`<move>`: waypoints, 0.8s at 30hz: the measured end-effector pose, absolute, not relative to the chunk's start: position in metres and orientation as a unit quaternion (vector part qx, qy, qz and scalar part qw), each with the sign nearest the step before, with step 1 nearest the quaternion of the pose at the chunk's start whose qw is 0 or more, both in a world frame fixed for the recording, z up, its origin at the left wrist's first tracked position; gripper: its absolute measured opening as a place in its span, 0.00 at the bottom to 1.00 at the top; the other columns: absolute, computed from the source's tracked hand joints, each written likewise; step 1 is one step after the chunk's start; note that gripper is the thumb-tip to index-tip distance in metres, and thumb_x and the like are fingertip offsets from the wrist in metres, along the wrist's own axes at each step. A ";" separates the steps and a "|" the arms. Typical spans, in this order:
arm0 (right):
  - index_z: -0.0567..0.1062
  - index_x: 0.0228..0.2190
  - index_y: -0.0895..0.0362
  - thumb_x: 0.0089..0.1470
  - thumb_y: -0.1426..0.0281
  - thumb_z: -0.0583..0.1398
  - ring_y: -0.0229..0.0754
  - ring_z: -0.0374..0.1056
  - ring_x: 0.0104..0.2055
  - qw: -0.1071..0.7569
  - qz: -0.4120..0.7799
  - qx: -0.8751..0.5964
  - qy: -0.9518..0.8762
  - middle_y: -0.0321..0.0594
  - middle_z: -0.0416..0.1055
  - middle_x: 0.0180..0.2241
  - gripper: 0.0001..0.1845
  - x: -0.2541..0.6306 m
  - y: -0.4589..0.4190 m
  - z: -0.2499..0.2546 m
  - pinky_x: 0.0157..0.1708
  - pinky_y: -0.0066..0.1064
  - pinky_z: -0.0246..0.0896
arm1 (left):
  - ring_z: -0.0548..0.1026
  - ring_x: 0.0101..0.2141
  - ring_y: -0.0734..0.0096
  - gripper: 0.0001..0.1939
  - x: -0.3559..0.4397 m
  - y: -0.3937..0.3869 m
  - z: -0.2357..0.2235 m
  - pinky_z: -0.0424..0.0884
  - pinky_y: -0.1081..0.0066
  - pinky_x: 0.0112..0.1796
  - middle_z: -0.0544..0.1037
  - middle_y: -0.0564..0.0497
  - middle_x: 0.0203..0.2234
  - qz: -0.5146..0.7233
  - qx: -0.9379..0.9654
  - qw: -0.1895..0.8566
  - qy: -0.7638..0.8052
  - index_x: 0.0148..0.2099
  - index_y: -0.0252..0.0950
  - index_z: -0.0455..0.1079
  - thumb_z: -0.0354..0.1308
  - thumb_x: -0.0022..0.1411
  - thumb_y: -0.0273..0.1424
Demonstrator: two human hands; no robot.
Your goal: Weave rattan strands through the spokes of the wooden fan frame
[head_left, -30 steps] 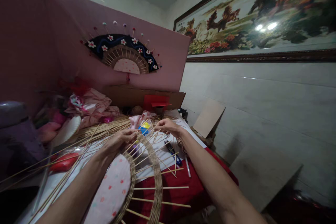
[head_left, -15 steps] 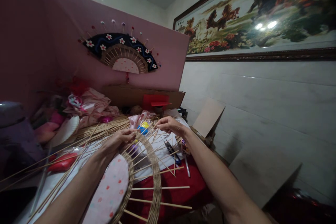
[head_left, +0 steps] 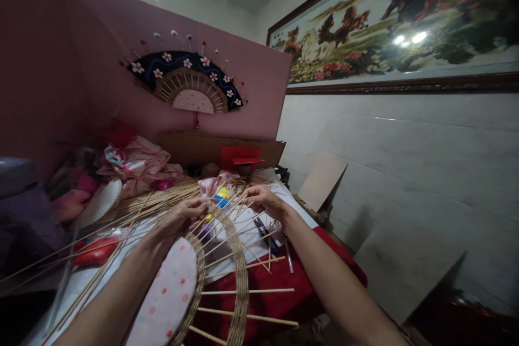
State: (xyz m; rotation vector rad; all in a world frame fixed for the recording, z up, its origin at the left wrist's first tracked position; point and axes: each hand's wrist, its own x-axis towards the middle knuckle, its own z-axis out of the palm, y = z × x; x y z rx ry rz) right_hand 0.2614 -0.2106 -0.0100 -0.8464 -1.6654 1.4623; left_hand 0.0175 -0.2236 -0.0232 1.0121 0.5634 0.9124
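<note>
A half-round woven fan frame [head_left: 239,251] lies tilted before me, with thin wooden sticks fanning out through bands of twisted twine. Its inner part is a pale half-disc [head_left: 168,292] with red dots. My left hand [head_left: 190,212] pinches the far end of the outer twine band. Beyond the stick tips, my right hand [head_left: 261,200] is closed, thumb and fingers together; whatever thin thing it holds is too small to make out. Dark-handled scissors [head_left: 265,235] lie beneath the sticks, near my right wrist. Yellow and blue packets [head_left: 221,196] show behind the sticks, between my hands.
Long loose sticks [head_left: 162,194] are heaped at the left. A red packet [head_left: 97,251] and a white scalloped plate [head_left: 105,200] lie nearby. Crumpled pink cloth [head_left: 146,165] is piled behind. A finished decorated fan [head_left: 186,78] hangs on the pink board [head_left: 259,86].
My right hand has shifted slightly to the right and down, its wrist bending more. The fan frame has turned very slightly, while my left hand keeps its grip.
</note>
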 end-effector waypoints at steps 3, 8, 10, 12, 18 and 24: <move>0.75 0.25 0.62 0.39 0.71 0.61 0.26 0.41 0.15 0.384 0.584 -0.322 -0.638 0.27 0.55 0.14 0.08 0.259 -0.211 -0.015 0.15 0.23 0.30 | 0.63 0.12 0.86 0.13 0.017 -0.225 -0.022 0.58 0.85 0.12 0.73 0.52 0.18 0.420 0.461 0.743 0.241 0.37 0.29 0.73 0.64 0.46 0.25; 0.74 0.26 0.61 0.38 0.69 0.63 0.26 0.39 0.15 0.402 0.623 -0.302 -0.599 0.26 0.53 0.13 0.09 0.251 -0.214 -0.020 0.14 0.23 0.29 | 0.60 0.10 0.88 0.15 0.016 -0.225 -0.019 0.57 0.85 0.11 0.73 0.53 0.18 0.423 0.461 0.748 0.224 0.37 0.30 0.73 0.65 0.43 0.25; 0.73 0.25 0.61 0.38 0.68 0.64 0.26 0.37 0.14 0.413 0.636 -0.290 -0.584 0.24 0.50 0.13 0.10 0.246 -0.215 -0.024 0.13 0.23 0.28 | 0.58 0.09 0.88 0.14 0.016 -0.225 -0.018 0.55 0.86 0.11 0.70 0.55 0.15 0.421 0.462 0.749 0.222 0.37 0.31 0.73 0.65 0.43 0.25; 0.72 0.24 0.61 0.37 0.68 0.65 0.25 0.36 0.14 0.425 0.643 -0.280 -0.573 0.24 0.48 0.12 0.10 0.241 -0.216 -0.028 0.13 0.23 0.27 | 0.57 0.09 0.88 0.14 0.015 -0.225 -0.018 0.55 0.85 0.11 0.68 0.57 0.13 0.419 0.462 0.749 0.223 0.37 0.31 0.72 0.65 0.44 0.26; 0.73 0.25 0.62 0.40 0.65 0.64 0.25 0.37 0.13 0.455 0.637 -0.261 -0.565 0.24 0.47 0.11 0.12 0.226 -0.224 -0.036 0.13 0.24 0.29 | 0.56 0.09 0.88 0.14 0.011 -0.222 -0.022 0.55 0.85 0.11 0.66 0.57 0.13 0.417 0.451 0.763 0.201 0.37 0.31 0.72 0.64 0.45 0.28; 0.75 0.24 0.60 0.38 0.66 0.65 0.26 0.39 0.14 0.501 0.606 -0.270 -0.556 0.26 0.52 0.13 0.11 0.215 -0.238 -0.034 0.13 0.24 0.30 | 0.62 0.12 0.85 0.12 0.011 -0.227 -0.016 0.60 0.83 0.13 0.68 0.55 0.16 0.439 0.424 0.764 0.209 0.35 0.31 0.71 0.62 0.44 0.21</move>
